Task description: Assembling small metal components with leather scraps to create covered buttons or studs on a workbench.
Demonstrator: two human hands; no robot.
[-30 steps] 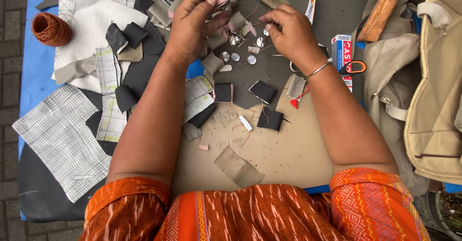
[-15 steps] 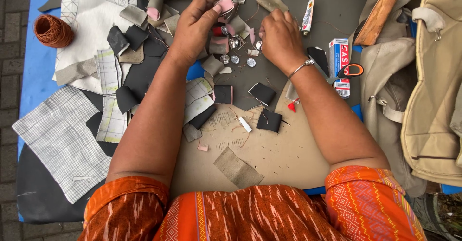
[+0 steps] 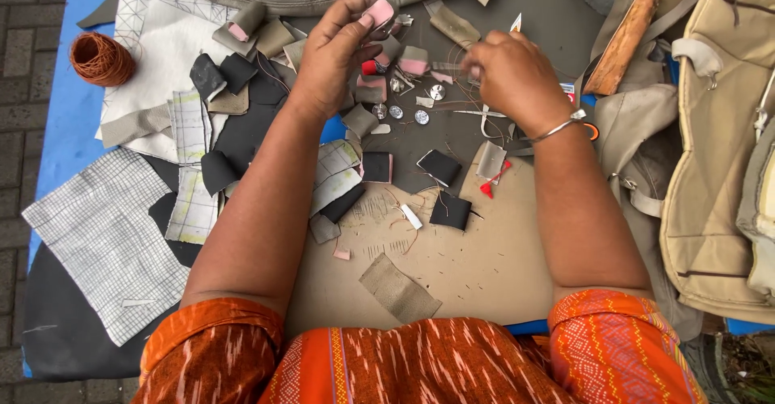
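Both hands sit higher vs half a sec ago. Going L to R, I see: thread spool (image 3: 101,58) untouched, cut fabric pcs (image 3: 194,158) spread out; left hand (image 3: 335,53) pinching pink-backed scrap (image 3: 378,12) in fingertips above pile; right hand (image 3: 513,77) curled over thin thread (image 3: 468,113), grip unclear. Beige bag (image 3: 718,129) waits; I judge sewing barely begun.
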